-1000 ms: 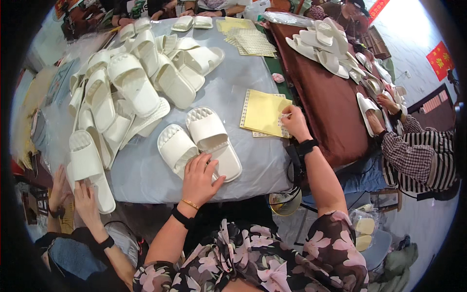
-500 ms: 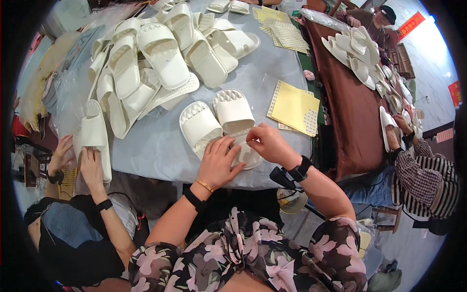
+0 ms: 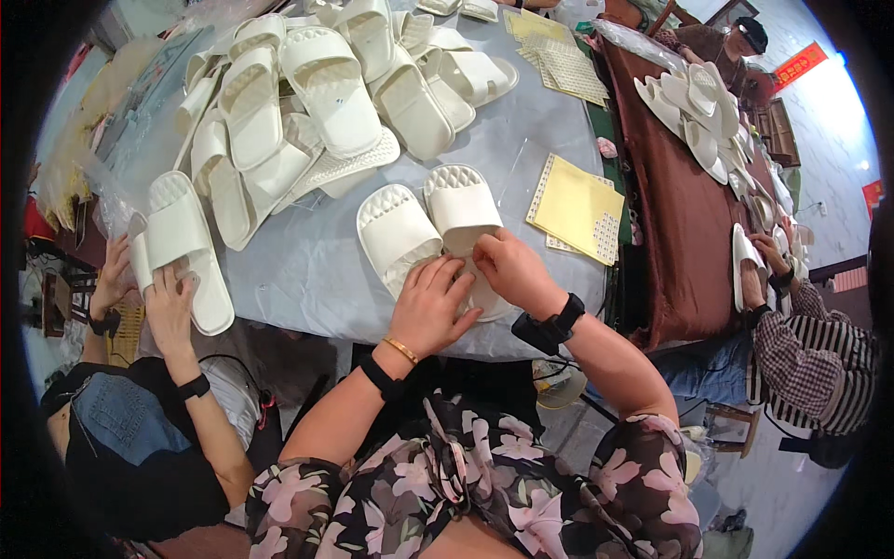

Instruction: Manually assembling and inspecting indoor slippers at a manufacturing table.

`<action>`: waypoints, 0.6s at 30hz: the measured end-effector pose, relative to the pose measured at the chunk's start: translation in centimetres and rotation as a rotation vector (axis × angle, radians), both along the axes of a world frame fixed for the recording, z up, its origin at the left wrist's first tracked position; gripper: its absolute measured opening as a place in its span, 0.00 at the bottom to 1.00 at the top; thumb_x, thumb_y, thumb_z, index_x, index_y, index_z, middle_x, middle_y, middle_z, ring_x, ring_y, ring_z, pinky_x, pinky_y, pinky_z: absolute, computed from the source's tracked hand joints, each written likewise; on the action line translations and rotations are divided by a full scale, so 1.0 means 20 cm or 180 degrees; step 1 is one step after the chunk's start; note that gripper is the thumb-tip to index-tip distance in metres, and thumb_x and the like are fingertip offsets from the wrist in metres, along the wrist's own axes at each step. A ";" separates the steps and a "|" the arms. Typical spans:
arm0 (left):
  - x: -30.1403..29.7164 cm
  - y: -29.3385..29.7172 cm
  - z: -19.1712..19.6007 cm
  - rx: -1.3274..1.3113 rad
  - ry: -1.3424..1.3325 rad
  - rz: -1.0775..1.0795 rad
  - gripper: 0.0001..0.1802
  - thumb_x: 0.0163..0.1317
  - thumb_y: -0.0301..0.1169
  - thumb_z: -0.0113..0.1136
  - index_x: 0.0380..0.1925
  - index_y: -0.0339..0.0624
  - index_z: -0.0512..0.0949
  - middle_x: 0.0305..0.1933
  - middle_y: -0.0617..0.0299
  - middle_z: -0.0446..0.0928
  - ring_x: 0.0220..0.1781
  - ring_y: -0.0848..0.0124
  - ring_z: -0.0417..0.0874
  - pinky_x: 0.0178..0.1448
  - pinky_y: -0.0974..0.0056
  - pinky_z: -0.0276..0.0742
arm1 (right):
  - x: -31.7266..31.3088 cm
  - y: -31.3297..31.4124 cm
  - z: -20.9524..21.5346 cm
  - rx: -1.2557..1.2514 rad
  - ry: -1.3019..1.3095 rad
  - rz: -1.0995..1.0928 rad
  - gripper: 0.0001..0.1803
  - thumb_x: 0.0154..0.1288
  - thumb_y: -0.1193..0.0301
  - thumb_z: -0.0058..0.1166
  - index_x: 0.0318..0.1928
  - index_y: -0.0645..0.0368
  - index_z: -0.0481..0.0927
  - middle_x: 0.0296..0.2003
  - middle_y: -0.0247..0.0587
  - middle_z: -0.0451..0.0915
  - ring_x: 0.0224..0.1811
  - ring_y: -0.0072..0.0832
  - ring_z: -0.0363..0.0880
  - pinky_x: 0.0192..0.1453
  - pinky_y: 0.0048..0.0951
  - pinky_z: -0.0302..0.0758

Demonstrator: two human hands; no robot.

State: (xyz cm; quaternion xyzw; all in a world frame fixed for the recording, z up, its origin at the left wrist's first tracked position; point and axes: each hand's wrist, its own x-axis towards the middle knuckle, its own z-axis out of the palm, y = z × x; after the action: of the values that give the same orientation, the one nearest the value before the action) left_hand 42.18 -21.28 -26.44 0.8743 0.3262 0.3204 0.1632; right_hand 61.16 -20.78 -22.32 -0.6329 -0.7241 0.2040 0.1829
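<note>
Two cream slippers stand side by side before me, toes pointing away: a left slipper and a right slipper. Across the heel end of the left one lies my left hand, fingers stretched and thumb apart. My right hand is at the right slipper's open foot part, just behind its strap. Its fingers are curled together, fingertips down against the insole; whatever they pinch, if anything, is hidden. Both slippers' heels are partly covered by my hands.
A heap of cream slippers fills the table's far left. Yellow sticker sheets lie right, with more sheets behind. At left, a co-worker's hands hold slippers. Across a brown-covered table, other people handle slippers.
The view has shifted slightly. My right hand's fingers have dipped closer to the right slipper's insole, while my left hand stays on the left slipper. The co-worker's slippers have tilted.
</note>
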 end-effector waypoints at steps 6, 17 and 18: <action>0.00 0.00 0.00 -0.0001 0.0033 0.0009 0.26 0.53 0.43 0.68 0.51 0.46 0.76 0.59 0.56 0.72 0.66 0.55 0.69 0.70 0.50 0.62 | 0.00 -0.01 -0.02 0.0212 0.0120 -0.0082 0.09 0.62 0.72 0.55 0.43 0.56 0.78 0.40 0.49 0.78 0.40 0.51 0.79 0.43 0.46 0.77; 0.01 0.00 0.02 -0.0003 0.0137 0.0021 0.26 0.55 0.46 0.66 0.51 0.46 0.76 0.59 0.56 0.72 0.66 0.54 0.69 0.70 0.49 0.62 | 0.00 0.00 -0.08 0.0373 0.0102 -0.0384 0.10 0.62 0.70 0.56 0.44 0.56 0.77 0.39 0.50 0.79 0.38 0.48 0.81 0.41 0.44 0.76; 0.01 0.00 0.01 -0.0004 0.0168 0.0012 0.27 0.55 0.46 0.66 0.51 0.46 0.76 0.59 0.55 0.72 0.66 0.54 0.69 0.70 0.49 0.61 | 0.00 0.00 -0.09 0.0351 0.0119 -0.0501 0.11 0.61 0.69 0.57 0.45 0.55 0.76 0.39 0.50 0.79 0.38 0.47 0.81 0.40 0.44 0.76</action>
State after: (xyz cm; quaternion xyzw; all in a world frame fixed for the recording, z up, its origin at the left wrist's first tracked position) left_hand 42.28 -21.28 -26.16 0.8817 0.3322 0.2973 0.1546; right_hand 61.25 -20.69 -24.15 -0.6729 -0.6787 0.1607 0.2464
